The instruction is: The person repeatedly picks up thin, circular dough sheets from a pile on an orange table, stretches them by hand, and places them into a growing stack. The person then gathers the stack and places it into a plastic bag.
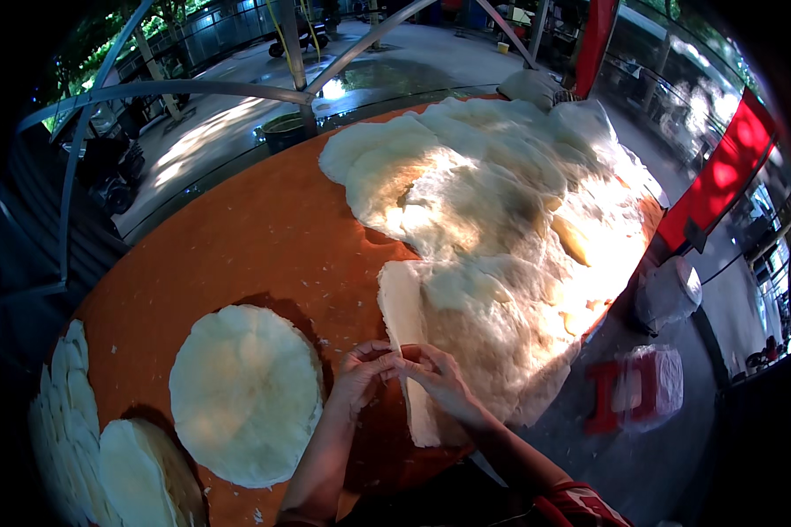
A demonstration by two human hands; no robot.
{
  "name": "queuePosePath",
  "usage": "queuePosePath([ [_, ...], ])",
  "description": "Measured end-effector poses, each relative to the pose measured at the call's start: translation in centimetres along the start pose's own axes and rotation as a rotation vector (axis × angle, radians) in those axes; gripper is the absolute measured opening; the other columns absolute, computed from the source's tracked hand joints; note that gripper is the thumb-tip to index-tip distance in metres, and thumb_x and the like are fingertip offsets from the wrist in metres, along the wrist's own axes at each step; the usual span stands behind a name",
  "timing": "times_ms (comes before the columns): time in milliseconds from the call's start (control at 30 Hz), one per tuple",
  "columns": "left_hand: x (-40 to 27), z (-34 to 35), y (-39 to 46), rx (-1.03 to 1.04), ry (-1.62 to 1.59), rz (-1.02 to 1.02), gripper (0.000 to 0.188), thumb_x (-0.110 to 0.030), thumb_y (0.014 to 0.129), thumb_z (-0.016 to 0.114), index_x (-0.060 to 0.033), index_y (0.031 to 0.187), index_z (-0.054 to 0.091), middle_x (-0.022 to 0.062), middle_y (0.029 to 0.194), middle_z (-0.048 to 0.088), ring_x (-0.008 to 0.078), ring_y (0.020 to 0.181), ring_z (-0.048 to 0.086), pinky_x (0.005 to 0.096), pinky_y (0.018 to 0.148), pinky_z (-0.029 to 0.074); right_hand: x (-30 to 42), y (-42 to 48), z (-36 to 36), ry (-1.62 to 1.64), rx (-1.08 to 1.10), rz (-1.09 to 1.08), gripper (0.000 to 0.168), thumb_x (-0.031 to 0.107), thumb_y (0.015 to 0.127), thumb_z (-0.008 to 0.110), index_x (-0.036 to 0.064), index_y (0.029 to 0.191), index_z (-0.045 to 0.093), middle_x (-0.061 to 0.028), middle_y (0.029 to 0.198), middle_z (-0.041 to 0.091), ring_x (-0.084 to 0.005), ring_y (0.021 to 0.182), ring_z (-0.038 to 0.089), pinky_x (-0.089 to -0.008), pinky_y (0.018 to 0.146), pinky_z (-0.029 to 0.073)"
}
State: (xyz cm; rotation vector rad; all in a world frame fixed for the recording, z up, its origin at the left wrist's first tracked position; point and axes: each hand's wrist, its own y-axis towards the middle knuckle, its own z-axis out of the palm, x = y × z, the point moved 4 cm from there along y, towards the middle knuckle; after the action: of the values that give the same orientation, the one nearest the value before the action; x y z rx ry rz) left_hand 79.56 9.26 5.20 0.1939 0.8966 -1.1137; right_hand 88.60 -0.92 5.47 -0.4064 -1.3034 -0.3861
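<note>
Both hands meet at the left edge of a folded pale, fibrous sheet point(401, 296) that lies lengthwise before me on the orange-covered table point(237, 237). The fingertips of my left hand point(366, 372) pinch this edge from the left. My right hand point(435, 375) lies over the fold and pinches the same edge, its fingertips touching those of my left hand. Just right of the fold spreads a large heap of thin, whitish sheets point(488, 197), brightly sunlit on its right side. A round, flat stack of similar sheets point(247, 395) rests left of my left hand.
Another round stack point(138, 471) and overlapping pale pieces point(69, 421) line the table's left end. Metal poles point(191, 87) cross beyond the far edge. On the floor at right are a red plastic stool point(633, 388) partly under clear plastic and a plastic-wrapped container point(672, 290).
</note>
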Motion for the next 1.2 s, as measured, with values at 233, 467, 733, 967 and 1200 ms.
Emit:
queuePosePath([
  [233, 1.0, -0.5, 0.3, -0.002, -0.029, -0.037, 0.013, -0.001, 0.074, 0.064, -0.0022, 0.085, 0.058, 0.0076, 0.083, 0.062, 0.0162, 0.075, 0.06, 0.0287, 0.067, 0.051, 3.6, -1.5, 0.8, -0.553, -0.218, -0.212, 0.015, 0.014, 0.08, 0.057, 0.0, 0.075, 0.055, -0.0119, 0.06, 0.054, -0.0121, 0.055, 0.056, -0.0275, 0.049, 0.043],
  [467, 0.5, -1.3, -0.3, -0.247, 0.08, 0.039, 0.009, -0.003, 0.074, 0.057, 0.0013, 0.081, 0.058, 0.0083, 0.083, 0.06, 0.0167, 0.079, 0.058, 0.0294, 0.068, 0.047, 1.1, -1.4, -3.8, -0.314, -0.546, 0.012, 0.011, 0.009, 0.078, 0.055, 0.001, 0.069, 0.054, -0.0132, 0.055, 0.051, -0.0165, 0.047, 0.051, -0.0313, 0.044, 0.04],
  [733, 2.0, -5.7, -0.8, -0.354, 0.096, 0.024, 0.021, -0.008, 0.081, 0.056, 0.0, 0.1, 0.056, 0.0096, 0.09, 0.059, 0.0195, 0.076, 0.058, 0.0321, 0.068, 0.048, -0.5, 0.6, -9.5, 0.189, -0.01, 0.211, 0.02, 0.009, 0.079, 0.057, -0.006, 0.093, 0.059, -0.0152, 0.078, 0.063, -0.0231, 0.065, 0.062, -0.0332, 0.061, 0.052],
  [967, 5.4, -9.7, -2.6, -0.441, 0.092, 0.033, 0.024, -0.008, 0.08, 0.057, 0.0011, 0.102, 0.054, 0.01, 0.097, 0.058, 0.0195, 0.085, 0.057, 0.0322, 0.076, 0.047, 18.0, -5.6, -36.3, -0.181, -0.025, 0.044, 0.032, 0.02, 0.079, 0.054, -0.007, 0.097, 0.056, -0.0201, 0.079, 0.062, -0.0276, 0.065, 0.063, -0.0354, 0.055, 0.052],
  [1200, 5.7, -10.5, -3.1, -0.344, 0.011, 0.108, 0.022, -0.005, 0.081, 0.056, -0.0001, 0.103, 0.054, 0.0073, 0.098, 0.058, 0.0168, 0.085, 0.056, 0.0306, 0.076, 0.046, 33.5, -1.8, -35.3, -1.148, -0.48, 0.02, 0.015, 0.001, 0.067, 0.058, 0.001, 0.082, 0.06, -0.0035, 0.067, 0.057, -0.011, 0.059, 0.054, -0.0259, 0.052, 0.046],
])
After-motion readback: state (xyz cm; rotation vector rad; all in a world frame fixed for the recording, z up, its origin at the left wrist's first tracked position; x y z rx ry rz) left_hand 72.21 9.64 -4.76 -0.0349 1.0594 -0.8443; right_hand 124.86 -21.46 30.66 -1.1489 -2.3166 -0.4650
